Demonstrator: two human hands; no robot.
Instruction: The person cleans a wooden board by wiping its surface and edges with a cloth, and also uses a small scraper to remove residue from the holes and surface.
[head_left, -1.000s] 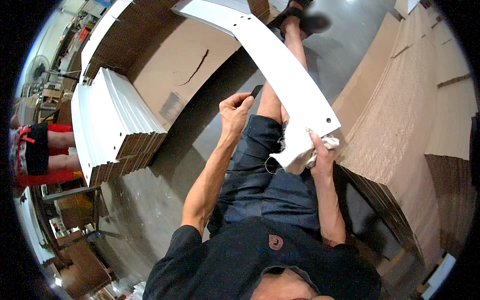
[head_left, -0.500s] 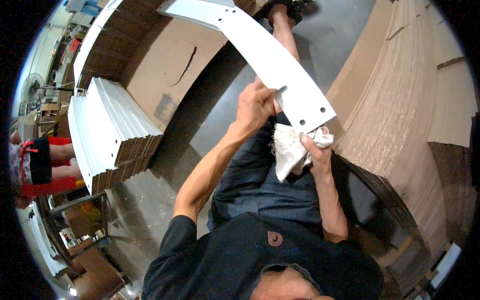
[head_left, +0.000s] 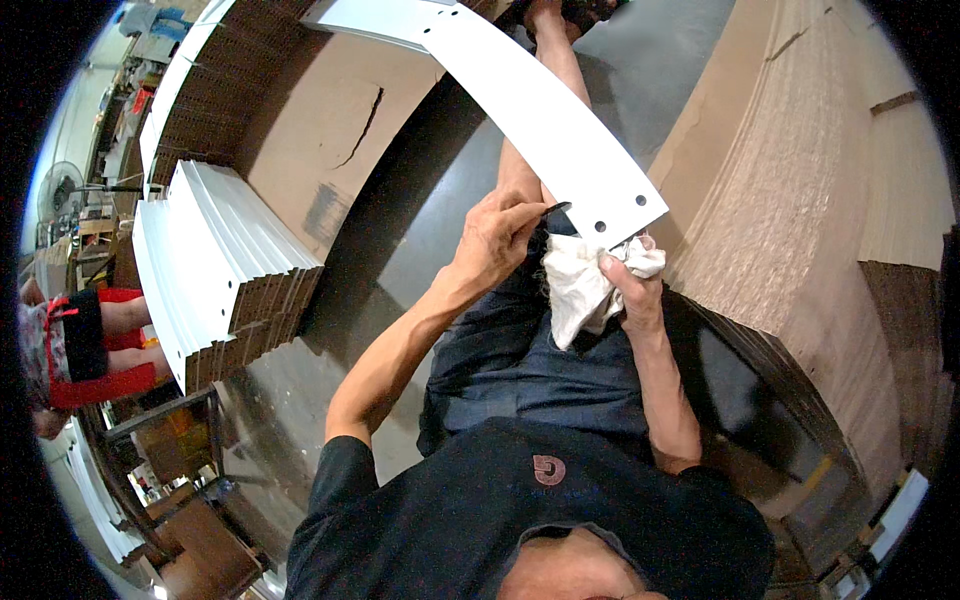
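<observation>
A long white panel (head_left: 560, 130) with dark holes near its ends slants from the far middle down toward my lap. My right hand (head_left: 637, 290) grips a bunched white cloth (head_left: 580, 285) against the panel's near end, thumb on top. Most of its other fingers are hidden behind the cloth. My left hand (head_left: 497, 235) is closed in a pinch around a small, thin dark tool (head_left: 557, 208) whose exact kind I cannot make out. The tool's tip is at the panel's left edge, close to the near holes.
A stack of similar white panels (head_left: 215, 255) with brown edges stands at the left, beside cardboard (head_left: 330, 140). Large wood-grained boards (head_left: 765, 200) lie on the right. Another person in red and black shorts (head_left: 90, 335) is at the far left, near a fan (head_left: 62, 190).
My left hand has moved nearer to me, taking the dark tool from over the panel's face down along its left edge. My right hand keeps its hold on the cloth.
</observation>
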